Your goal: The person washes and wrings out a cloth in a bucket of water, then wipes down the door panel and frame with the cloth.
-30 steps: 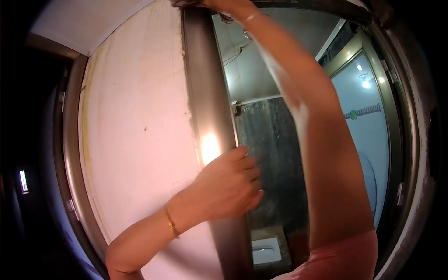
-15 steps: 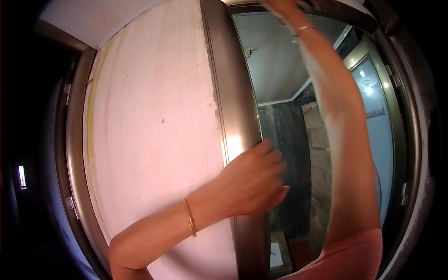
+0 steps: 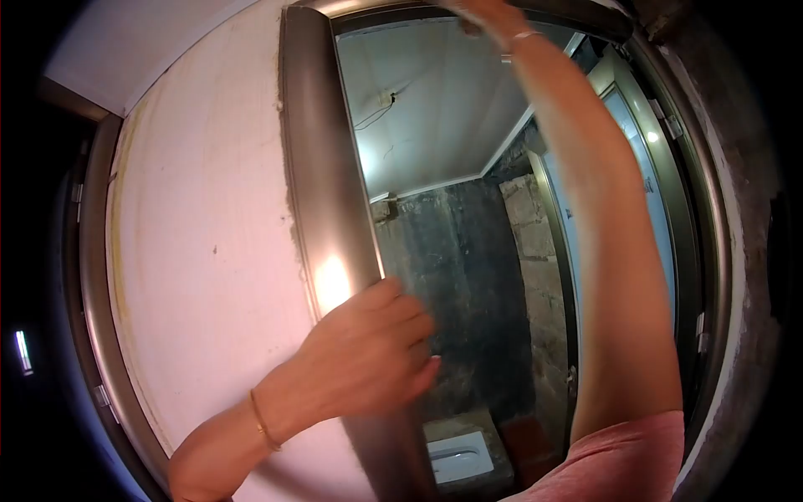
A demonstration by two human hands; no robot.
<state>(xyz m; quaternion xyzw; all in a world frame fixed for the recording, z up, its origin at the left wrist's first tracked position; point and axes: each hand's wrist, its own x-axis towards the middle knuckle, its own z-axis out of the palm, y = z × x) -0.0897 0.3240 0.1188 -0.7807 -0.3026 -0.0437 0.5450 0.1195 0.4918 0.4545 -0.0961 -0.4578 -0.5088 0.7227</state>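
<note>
My left hand (image 3: 376,347) is closed around the inner edge of a shiny brown metal door frame (image 3: 322,159), at about mid-height. Its fingers curl over the edge, and a thin gold bracelet sits on the wrist. Raised high, my right hand (image 3: 485,18) is at the top bar of the same door frame. The upper edge of the view cuts it off, so its fingers and anything in them are hidden. A bracelet shows on that wrist as well.
A pinkish-white wall (image 3: 201,226) stands left of the frame. Through the doorway are a dark wall (image 3: 452,293), a white squat toilet (image 3: 460,456) and bare blocks (image 3: 535,251). On the right, a door with a pale blue panel (image 3: 657,209) stands inward. Loose wires (image 3: 389,100) hang from the ceiling.
The view has swung right, so the frame and both arms sit farther left and more of the room shows. My left hand stays at the frame edge and my right hand stays raised.
</note>
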